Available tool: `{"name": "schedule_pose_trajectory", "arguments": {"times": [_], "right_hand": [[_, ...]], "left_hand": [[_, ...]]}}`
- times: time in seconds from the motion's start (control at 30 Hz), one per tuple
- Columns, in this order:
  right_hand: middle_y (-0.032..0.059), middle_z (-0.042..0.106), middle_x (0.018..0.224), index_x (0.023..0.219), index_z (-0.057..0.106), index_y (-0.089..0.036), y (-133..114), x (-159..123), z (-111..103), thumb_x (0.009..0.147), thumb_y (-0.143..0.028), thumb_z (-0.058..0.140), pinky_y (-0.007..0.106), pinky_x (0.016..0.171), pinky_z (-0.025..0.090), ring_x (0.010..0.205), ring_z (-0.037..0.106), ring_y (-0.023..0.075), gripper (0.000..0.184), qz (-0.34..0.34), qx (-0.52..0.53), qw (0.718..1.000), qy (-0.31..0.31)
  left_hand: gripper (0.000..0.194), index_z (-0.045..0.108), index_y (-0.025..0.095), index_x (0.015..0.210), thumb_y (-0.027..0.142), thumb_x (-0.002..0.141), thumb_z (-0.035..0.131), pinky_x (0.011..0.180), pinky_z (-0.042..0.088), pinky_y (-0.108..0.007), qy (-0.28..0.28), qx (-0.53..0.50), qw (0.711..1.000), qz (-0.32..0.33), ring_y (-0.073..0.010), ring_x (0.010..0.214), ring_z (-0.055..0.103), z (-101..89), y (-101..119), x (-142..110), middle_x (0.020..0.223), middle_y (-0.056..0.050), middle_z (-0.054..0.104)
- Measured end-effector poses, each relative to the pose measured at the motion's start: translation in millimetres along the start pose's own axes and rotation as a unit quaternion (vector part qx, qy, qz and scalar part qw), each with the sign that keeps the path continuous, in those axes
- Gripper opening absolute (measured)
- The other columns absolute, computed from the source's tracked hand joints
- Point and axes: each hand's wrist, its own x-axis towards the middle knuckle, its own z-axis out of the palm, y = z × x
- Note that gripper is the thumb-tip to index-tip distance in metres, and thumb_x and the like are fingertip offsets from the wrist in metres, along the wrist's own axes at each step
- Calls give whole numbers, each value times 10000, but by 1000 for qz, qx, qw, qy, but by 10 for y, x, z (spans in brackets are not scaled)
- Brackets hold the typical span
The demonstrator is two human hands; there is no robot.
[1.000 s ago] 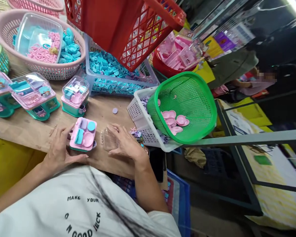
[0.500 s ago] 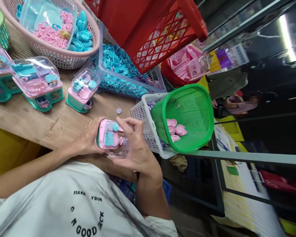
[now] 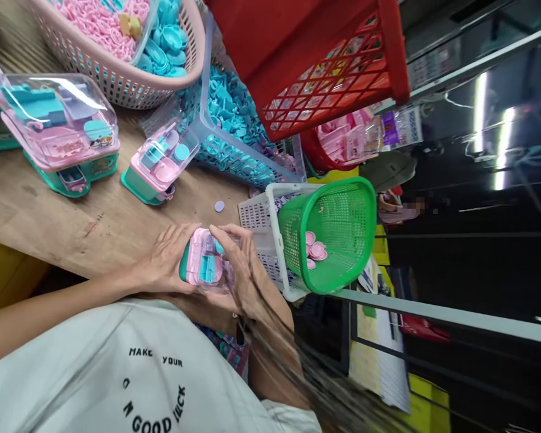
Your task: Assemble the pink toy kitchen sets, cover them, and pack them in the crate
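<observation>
A small pink and teal toy case (image 3: pixel 201 264) with turquoise and pink pieces inside sits between my two hands, close to my shirt. My left hand (image 3: pixel 169 258) is closed around its teal base side. On the other side, my right hand (image 3: pixel 243 264) grips the case's clear cover, thumb and fingers around its edges. Strands of hair hang over my right hand and partly hide it. Just beyond the hands, a lilac disc (image 3: pixel 219 206) lies on the wooden table (image 3: pixel 130 222). A similar small case (image 3: pixel 157 162) and a larger clear-lidded case (image 3: pixel 63 132) stand farther left.
A green basket (image 3: pixel 338 234) with several pink pieces tilts on a white crate (image 3: pixel 275 234) at right. Behind are a blue crate (image 3: pixel 238 162) of turquoise parts, a pink basket (image 3: pixel 130 90) and an overhanging red crate (image 3: pixel 306 66). Another person (image 3: pixel 399 210) is in the background.
My right hand's fingers have drawn in closer over the clear cover, and the case has shifted slightly. Hair has swung across my right arm. The camera view has also moved.
</observation>
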Motion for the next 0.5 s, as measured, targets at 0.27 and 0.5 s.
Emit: {"name": "schedule_pose_trajectory", "arguments": {"times": [0.27, 0.5], "right_hand": [[109, 398, 1366, 1583, 246, -379, 80, 5, 19, 716, -354, 849, 536, 1111, 504, 1312, 515, 347, 1056, -3, 28, 999, 15], [113, 391, 1381, 1580, 256, -354, -5, 46, -31, 718, -288, 813, 541, 1131, 485, 1328, 498, 343, 1028, 9, 20, 1000, -21]], "left_hand": [[963, 323, 180, 1505, 478, 707, 773, 1123, 389, -535, -29, -9, 999, -27, -380, 1329, 481, -121, 107, 27, 1456, -175, 499], [981, 328, 215, 1475, 405, 633, 792, 1080, 399, -543, -13, -7, 999, -32, -384, 1273, 508, -55, 55, 16, 1407, -159, 529]]}}
